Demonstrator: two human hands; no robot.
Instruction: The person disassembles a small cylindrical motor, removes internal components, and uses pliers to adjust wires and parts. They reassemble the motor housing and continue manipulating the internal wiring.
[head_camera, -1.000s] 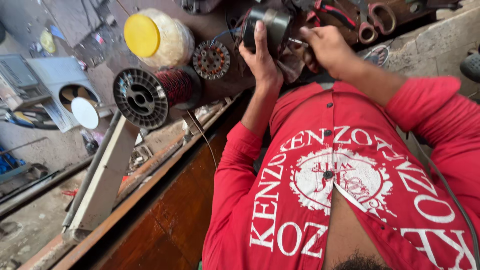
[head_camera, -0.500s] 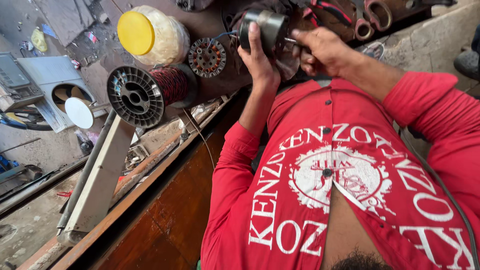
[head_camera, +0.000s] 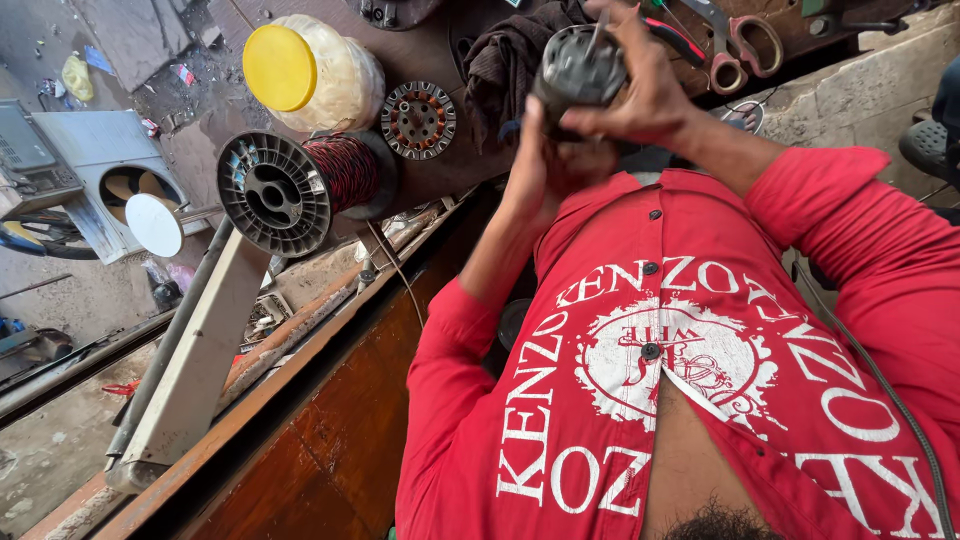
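Note:
I hold a small dark round motor (head_camera: 578, 68) up in front of my chest with both hands. My left hand (head_camera: 535, 165) grips it from below, with the palm against its body. My right hand (head_camera: 645, 95) closes over its top and side, and its fingers sit by a thin pale stick-like part at the motor's upper edge. Both hands are slightly blurred. My red printed shirt fills the lower right of the view.
On the dark wooden bench (head_camera: 330, 400) lie a grey spool of red wire (head_camera: 300, 190), a plastic jar with a yellow lid (head_camera: 305, 70), a round wound stator (head_camera: 418, 120), a dark cloth (head_camera: 500, 60) and red-handled scissors (head_camera: 745, 40). A white fan housing (head_camera: 100, 175) stands on the ground at left.
Both hands have brought the motor closer to my chest. My right hand has shifted from the motor's side onto its top.

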